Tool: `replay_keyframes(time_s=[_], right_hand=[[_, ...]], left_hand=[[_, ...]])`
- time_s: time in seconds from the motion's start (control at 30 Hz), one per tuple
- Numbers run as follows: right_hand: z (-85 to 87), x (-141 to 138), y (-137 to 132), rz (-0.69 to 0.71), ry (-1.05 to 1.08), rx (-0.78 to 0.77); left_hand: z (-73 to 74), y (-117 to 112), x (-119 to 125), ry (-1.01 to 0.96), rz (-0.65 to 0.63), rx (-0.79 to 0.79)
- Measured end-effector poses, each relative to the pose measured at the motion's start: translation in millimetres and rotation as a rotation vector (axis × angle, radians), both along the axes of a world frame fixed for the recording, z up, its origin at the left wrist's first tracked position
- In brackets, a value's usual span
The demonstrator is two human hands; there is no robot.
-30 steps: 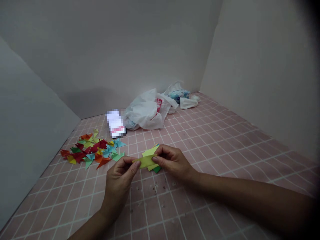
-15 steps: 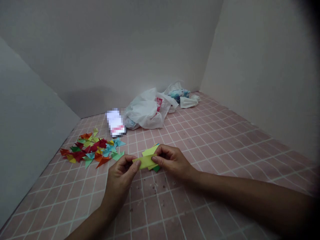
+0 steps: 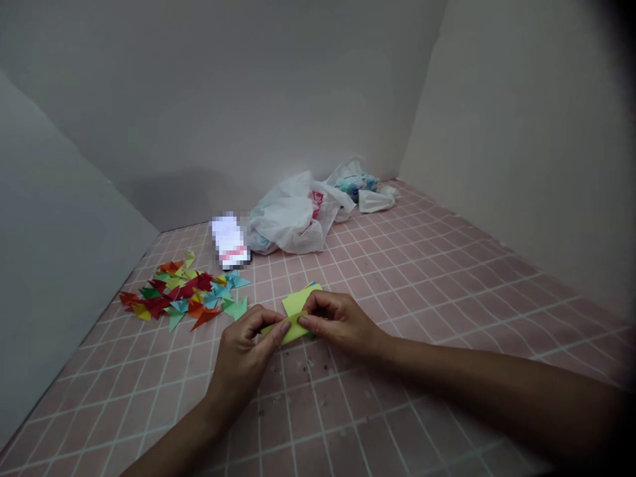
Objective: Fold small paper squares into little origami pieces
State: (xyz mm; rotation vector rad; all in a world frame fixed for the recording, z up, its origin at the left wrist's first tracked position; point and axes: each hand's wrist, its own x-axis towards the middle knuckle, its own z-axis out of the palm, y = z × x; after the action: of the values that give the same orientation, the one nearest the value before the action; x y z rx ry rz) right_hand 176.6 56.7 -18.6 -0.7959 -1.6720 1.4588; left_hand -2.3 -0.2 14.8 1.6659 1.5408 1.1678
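Pink grid-patterned surface [image 3: 437,298]. White plastic bag [image 3: 285,215] at back. Multicolored origami heap [image 3: 199,285], left side. Lit phone [image 3: 229,240], blurred, beside bag. Right hand [image 3: 350,326] and left hand [image 3: 244,354]: both thumb-and-finger pinches, tight on folded yellow-green paper [image 3: 294,332], positioned in front of small paper stack [image 3: 297,301], partly hidden.

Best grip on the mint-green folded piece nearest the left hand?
Pinch the right-hand tip of the mint-green piece lightly, coming from the right, I'd say: it tapers to a thin point facing the bare pink surface, while other folded pieces sit on its left. Both hands are pinching the yellow paper, so one must come free first.
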Motion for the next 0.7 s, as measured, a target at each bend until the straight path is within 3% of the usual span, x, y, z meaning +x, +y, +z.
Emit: replay_keyframes(time_s=[0.43, 0.7], right_hand=[[1.9, 0.4, 0.5, 0.026, 0.009, -0.001], [8.1, 3.0, -1.7, 0.077, -0.042, 0.125]], left_hand=[[-2.9, -2.8, -2.9, 0.028, -0.013, 0.025], [-2.0, -1.5, 0.2, 0.097, -0.085, 0.062]])
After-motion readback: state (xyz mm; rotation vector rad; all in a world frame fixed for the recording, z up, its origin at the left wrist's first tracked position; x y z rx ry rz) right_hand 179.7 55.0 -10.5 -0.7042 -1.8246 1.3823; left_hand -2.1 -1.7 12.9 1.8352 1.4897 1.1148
